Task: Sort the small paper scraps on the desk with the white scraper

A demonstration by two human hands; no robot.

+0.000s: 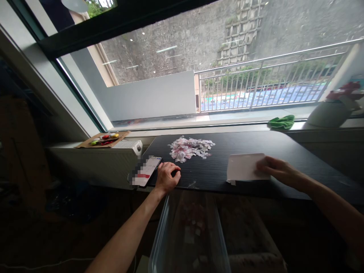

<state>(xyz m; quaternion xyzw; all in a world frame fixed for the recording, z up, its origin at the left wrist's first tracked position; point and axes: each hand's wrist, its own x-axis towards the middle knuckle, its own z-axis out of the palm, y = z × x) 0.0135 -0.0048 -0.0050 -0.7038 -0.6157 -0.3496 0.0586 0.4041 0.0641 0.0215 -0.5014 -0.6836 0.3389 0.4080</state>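
Observation:
On the dark table (241,142), my right hand (274,168) grips the right end of a white paper card (243,167). A small paper scrap (231,182) pokes out under the card's lower left corner. My left hand (167,176) rests at the table's front edge with fingers curled in and thumb bent toward them; nothing shows in it. Just left of that hand lies a phone (149,168) with a lit screen, partly blurred out. Beyond the left hand is a loose pile of small white and pinkish paper scraps (189,148).
Below the table's front edge stands a clear plastic bin (223,242) with some paper scraps inside. A radiator (96,165) is at the left, with cardboard and small colourful items on top. A green cloth (281,122) and a whitish container (327,113) sit on the windowsill.

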